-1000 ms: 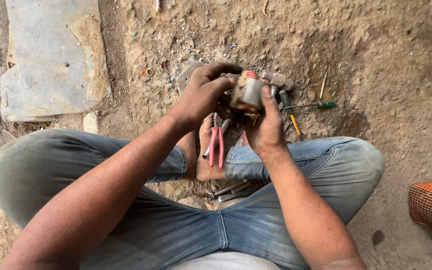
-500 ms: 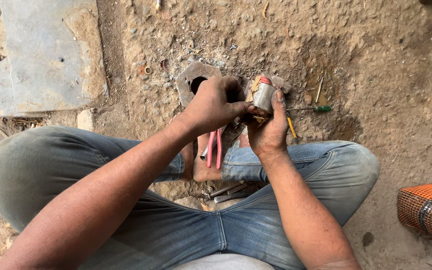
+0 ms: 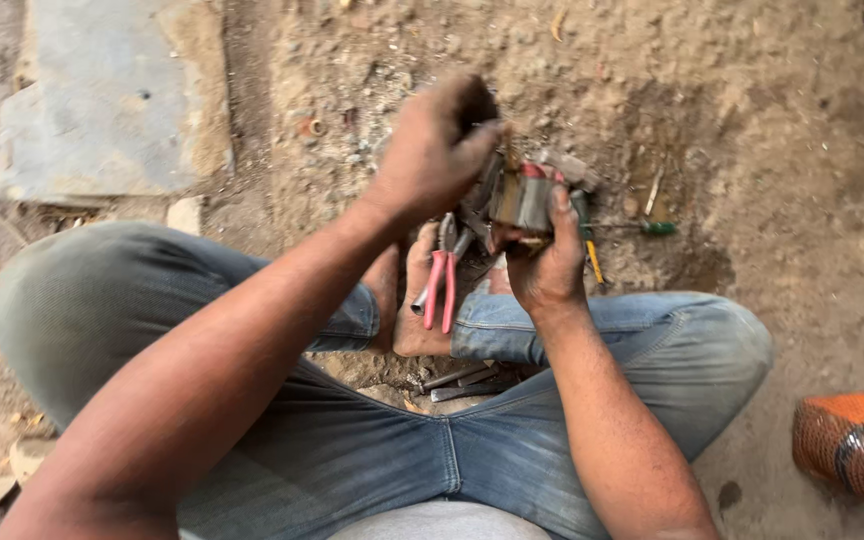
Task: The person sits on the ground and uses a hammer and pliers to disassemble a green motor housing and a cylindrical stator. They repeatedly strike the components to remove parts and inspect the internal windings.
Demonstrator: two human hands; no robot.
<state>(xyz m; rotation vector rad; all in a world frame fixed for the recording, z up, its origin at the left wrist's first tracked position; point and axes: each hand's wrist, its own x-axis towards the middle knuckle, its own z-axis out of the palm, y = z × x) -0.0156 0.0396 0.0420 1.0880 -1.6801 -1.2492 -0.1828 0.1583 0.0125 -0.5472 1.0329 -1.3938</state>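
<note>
We sit cross-legged on the bare dirt ground (image 3: 782, 150), so everything we need lies within reach of our lap. Far left, a flat grey stone slab (image 3: 102, 110) lies on the ground, well apart from the work. Our left hand (image 3: 437, 150) comes in from above, its fingers curled together over the top of a small metal part (image 3: 524, 198), a greyish cylinder-like piece with a red edge; the hand covers much of it, so we cannot tell exactly what the fingertips pinch. Below it, red-handled pliers (image 3: 440, 285) lie against our bare foot (image 3: 417, 300), parked where either hand can drop to them. Our right hand (image 3: 550, 265) props the part from underneath, fingers clamped around its lower side with the thumb up along its face, which steadies it in the air above the foot and just in front of our knees. A few dark metal strips (image 3: 462, 382) lie in the gap between our legs. Right of the part, a green-handled screwdriver (image 3: 642, 227) rests on the dirt, and a yellow-handled tool (image 3: 593, 260) lies near it. Far right, an orange mesh-wrapped object (image 3: 857, 445) sits beside our knee.
</note>
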